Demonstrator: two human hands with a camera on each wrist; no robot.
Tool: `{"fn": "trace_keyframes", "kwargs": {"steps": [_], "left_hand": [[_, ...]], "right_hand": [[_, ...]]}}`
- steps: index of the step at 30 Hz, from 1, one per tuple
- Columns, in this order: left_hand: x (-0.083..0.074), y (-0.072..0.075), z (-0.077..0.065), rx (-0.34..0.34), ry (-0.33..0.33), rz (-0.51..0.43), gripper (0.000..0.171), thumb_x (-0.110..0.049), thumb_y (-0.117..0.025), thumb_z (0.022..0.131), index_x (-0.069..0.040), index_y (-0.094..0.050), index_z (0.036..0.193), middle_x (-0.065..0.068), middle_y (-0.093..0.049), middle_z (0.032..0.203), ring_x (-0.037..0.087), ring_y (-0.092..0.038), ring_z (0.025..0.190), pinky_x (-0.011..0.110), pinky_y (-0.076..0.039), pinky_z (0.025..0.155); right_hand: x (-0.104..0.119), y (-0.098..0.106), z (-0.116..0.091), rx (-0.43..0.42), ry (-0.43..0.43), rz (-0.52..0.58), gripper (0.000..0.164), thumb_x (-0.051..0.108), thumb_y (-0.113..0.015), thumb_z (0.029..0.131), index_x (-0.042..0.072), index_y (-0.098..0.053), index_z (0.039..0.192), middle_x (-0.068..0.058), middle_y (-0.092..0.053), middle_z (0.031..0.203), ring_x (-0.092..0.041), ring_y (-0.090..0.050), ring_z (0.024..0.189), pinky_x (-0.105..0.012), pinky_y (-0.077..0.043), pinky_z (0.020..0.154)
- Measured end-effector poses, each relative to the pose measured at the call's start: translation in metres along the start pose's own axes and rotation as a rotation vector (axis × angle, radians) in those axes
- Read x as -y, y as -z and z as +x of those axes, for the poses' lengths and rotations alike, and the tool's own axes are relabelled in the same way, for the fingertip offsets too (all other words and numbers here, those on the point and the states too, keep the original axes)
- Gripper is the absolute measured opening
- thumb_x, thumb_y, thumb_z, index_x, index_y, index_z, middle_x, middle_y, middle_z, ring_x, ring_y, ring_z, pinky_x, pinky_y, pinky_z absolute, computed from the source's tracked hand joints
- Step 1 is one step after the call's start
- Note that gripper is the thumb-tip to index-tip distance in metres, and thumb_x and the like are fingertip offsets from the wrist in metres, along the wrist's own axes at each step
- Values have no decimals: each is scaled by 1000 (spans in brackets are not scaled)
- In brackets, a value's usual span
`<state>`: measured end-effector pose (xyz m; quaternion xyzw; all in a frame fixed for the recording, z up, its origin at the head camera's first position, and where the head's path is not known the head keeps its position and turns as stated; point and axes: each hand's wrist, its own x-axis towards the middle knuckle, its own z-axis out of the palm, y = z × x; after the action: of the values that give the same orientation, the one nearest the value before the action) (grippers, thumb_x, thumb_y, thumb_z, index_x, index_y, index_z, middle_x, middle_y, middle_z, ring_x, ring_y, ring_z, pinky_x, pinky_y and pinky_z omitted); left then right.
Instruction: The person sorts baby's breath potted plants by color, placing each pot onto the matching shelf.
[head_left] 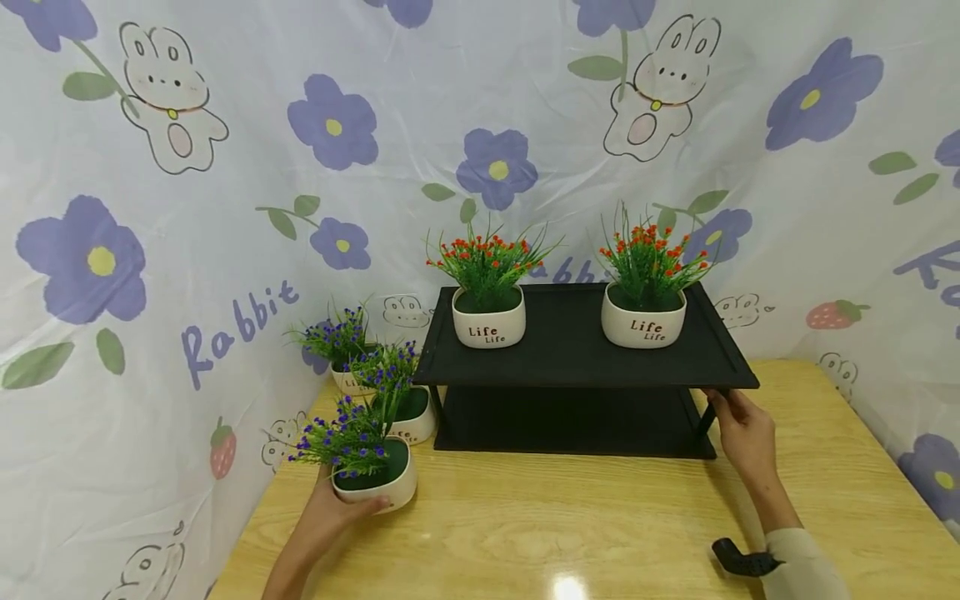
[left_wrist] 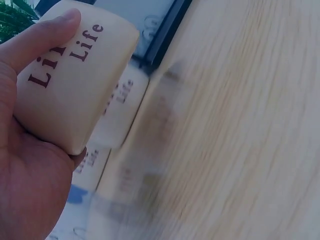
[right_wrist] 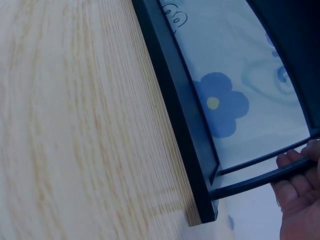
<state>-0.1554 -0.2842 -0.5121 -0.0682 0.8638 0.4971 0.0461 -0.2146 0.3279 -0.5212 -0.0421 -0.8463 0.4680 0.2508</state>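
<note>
My left hand (head_left: 333, 506) grips a white flowerpot (head_left: 401, 487) of purple artificial flowers, raised off the table. In the left wrist view the thumb lies across the lettered side of that flowerpot (left_wrist: 80, 85). Two more purple-flowered pots, one nearer (head_left: 415, 423) and one farther (head_left: 348, 381), stand behind it, left of the shelf. With curled fingers my right hand (head_left: 746, 433) holds the front right post (right_wrist: 265, 182) of the black two-tier shelf (head_left: 570, 358). On its top tier sit two red-flowered pots, the left one (head_left: 489, 325) and the right one (head_left: 643, 323).
The shelf's lower tier (head_left: 570, 421) rests on the wooden table (head_left: 525, 525). A printed white cloth (head_left: 247, 208) hangs behind and along the sides. A black device (head_left: 742, 560) is at the right sleeve.
</note>
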Motion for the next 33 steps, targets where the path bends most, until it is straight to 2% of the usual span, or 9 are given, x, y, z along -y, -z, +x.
{"fn": "trace_keyframes", "kwargs": {"steps": [1, 5, 13, 19, 24, 26, 29, 33], "left_hand": [[-2, -3, 0, 5, 4, -3, 126, -29, -94, 83, 3, -6, 166, 34, -40, 162, 43, -50, 146, 48, -44, 119], [-9, -15, 1, 18, -12, -18, 129, -30, -96, 81, 1, -5, 167, 33, -41, 163, 43, -51, 145, 54, -43, 119], [-25, -43, 3, 31, -59, -101, 127, -24, -99, 75, -7, -14, 167, 27, -37, 166, 44, -46, 148, 58, -39, 122], [-34, -67, 2, 77, -134, -176, 124, -19, -100, 73, -11, -19, 166, 20, -40, 166, 36, -47, 148, 49, -38, 122], [-45, -87, 7, 153, -196, -236, 122, -17, -100, 74, -12, -21, 167, 17, -42, 165, 32, -46, 148, 28, -38, 118], [-50, -95, 9, 195, -212, -263, 121, -18, -99, 75, -12, -20, 167, 16, -42, 165, 31, -45, 148, 27, -37, 118], [-60, -107, 11, 271, -230, -296, 122, -21, -98, 77, -12, -18, 168, 15, -39, 167, 32, -42, 151, 37, -32, 124], [-72, -124, 14, 329, -255, -273, 124, -31, -98, 78, -11, -16, 169, 16, -36, 168, 35, -38, 154, 55, -29, 127]], "right_hand": [[-1, 0, 0, 4, -1, -3, 42, 25, -51, 114, 4, -62, 148, -20, -71, 134, 29, -50, 103, 3, -43, 86], [-1, -1, 0, 7, 4, -6, 42, 25, -51, 115, 2, -63, 148, -26, -70, 134, 29, -48, 102, 4, -42, 86], [0, -1, -1, -2, 43, -2, 42, 24, -50, 115, -3, -64, 144, -30, -69, 133, 31, -46, 104, 5, -39, 88], [-1, 0, -5, 1, 46, -2, 40, 22, -51, 114, -2, -66, 143, -29, -70, 131, 30, -47, 104, 5, -40, 87], [1, 0, -5, -1, 28, -8, 41, 26, -51, 115, 1, -66, 144, -15, -72, 132, 30, -48, 105, 4, -40, 88], [1, 0, -5, -3, 28, -11, 41, 26, -51, 115, 1, -66, 143, -11, -72, 131, 30, -48, 104, 4, -40, 88], [0, 0, -5, 0, 28, -13, 41, 25, -51, 115, -1, -66, 143, -14, -72, 131, 30, -47, 104, 5, -40, 88], [0, 0, -5, 1, 28, -17, 42, 25, -50, 115, -2, -66, 142, -24, -71, 132, 31, -46, 104, 5, -39, 87]]}}
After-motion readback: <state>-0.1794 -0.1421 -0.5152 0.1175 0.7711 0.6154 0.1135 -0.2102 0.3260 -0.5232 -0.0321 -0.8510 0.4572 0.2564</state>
